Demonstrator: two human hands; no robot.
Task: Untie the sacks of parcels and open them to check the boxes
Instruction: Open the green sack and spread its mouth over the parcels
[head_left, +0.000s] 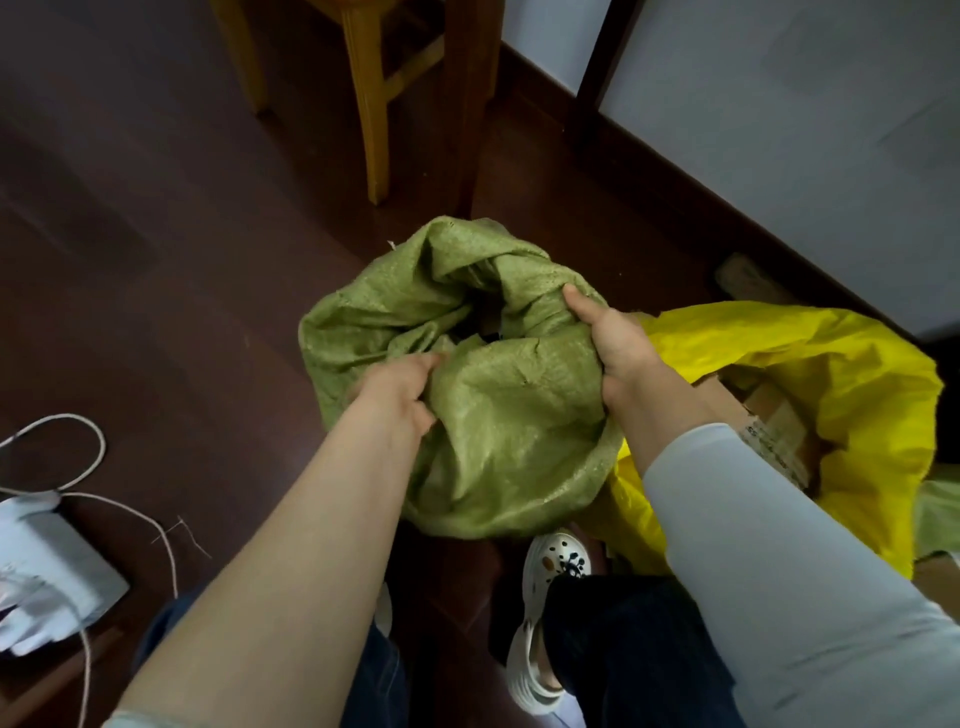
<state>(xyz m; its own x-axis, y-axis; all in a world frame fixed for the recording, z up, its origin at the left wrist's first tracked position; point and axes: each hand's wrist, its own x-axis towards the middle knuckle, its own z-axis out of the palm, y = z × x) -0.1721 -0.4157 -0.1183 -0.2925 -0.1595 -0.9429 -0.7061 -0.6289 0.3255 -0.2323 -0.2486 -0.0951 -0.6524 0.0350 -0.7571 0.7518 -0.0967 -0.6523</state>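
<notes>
Against green sack (509, 405), yellow sack (857, 374) — chair leg (371, 119) behind.

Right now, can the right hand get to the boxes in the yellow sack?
Probably yes. The yellow sack lies open beside the right hand, with the boxes showing in its mouth. The hand must first let go of the green sack.

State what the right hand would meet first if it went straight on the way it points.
The green sack: the right hand holds its rolled rim, so more of that cloth comes first. Past it probably the sack's mouth; depth is unclear.
</notes>
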